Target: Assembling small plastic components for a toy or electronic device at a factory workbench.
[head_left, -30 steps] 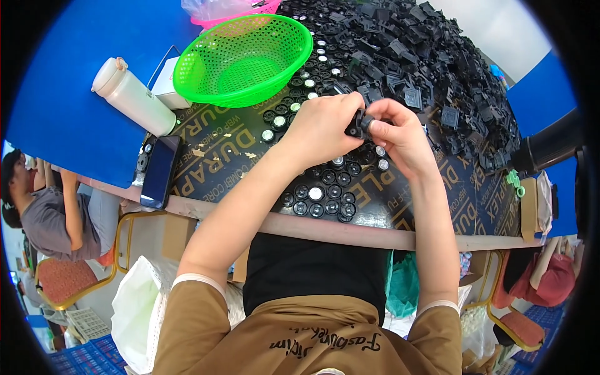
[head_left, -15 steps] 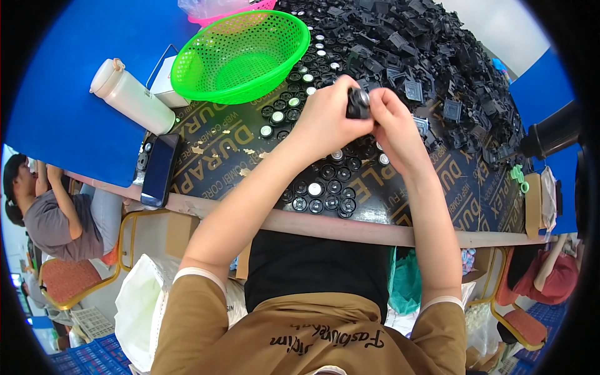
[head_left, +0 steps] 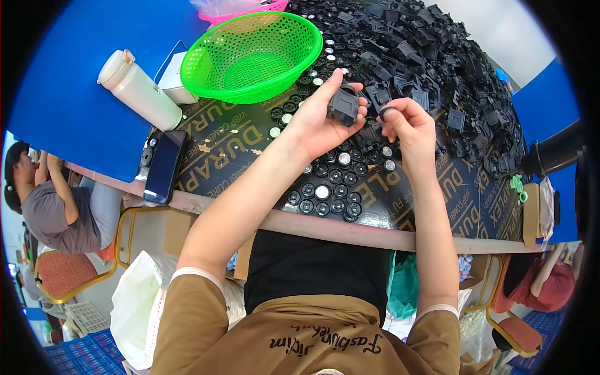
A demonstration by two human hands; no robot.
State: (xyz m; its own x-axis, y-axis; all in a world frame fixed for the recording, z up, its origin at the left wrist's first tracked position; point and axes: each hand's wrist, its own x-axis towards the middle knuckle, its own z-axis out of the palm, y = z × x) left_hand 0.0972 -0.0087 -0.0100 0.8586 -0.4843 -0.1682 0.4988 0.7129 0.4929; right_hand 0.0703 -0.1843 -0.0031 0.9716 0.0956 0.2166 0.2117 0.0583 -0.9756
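Note:
My left hand (head_left: pixel 317 123) is turned palm up, its thumb raised and its fingers curled around a boxy black plastic part (head_left: pixel 343 106). To the right of it, my right hand (head_left: pixel 414 131) pinches a small black wheel (head_left: pixel 387 114) between thumb and fingertips, apart from the part. Below both hands, small black wheels (head_left: pixel 337 206) lie in a loose cluster on the dark printed board (head_left: pixel 247 181); one wheel with a silver-white centre (head_left: pixel 322 192) stands out. Beyond my hands rises a large heap of black plastic parts (head_left: pixel 431 56).
A green perforated basket (head_left: pixel 250 90) stands at the far left, with a pink basket (head_left: pixel 244 14) behind. Left of it are a white bottle (head_left: pixel 139 90), a white box (head_left: pixel 175 81) and a phone (head_left: pixel 166 167). A black cylinder (head_left: pixel 550 150) juts in from the right. People sit at both sides.
My hands were together around the black part and have drawn apart. The left has turned palm up with the part; the right has moved right and slightly down, pinching a small wheel.

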